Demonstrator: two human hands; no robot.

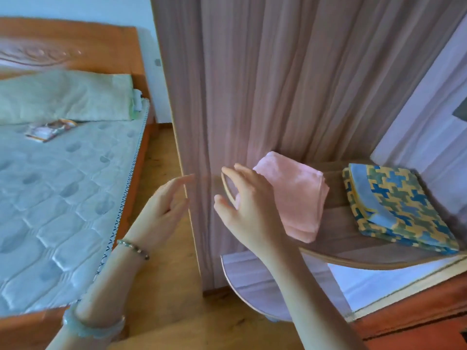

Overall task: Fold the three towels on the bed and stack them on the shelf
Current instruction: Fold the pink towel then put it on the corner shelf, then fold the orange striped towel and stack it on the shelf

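While left hand [161, 208] and right hand [249, 210] hang loose-fingered, empty, pink towel [295, 195], patterned towel [394, 205] on shelf [334, 223]

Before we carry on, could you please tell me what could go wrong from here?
The pink towel lies beside the patterned towel, not on it, so the stack may be left unfinished. Its near corner sits close to the front edge of the shelf, where the open right hand could nudge it off. Only two towels show.
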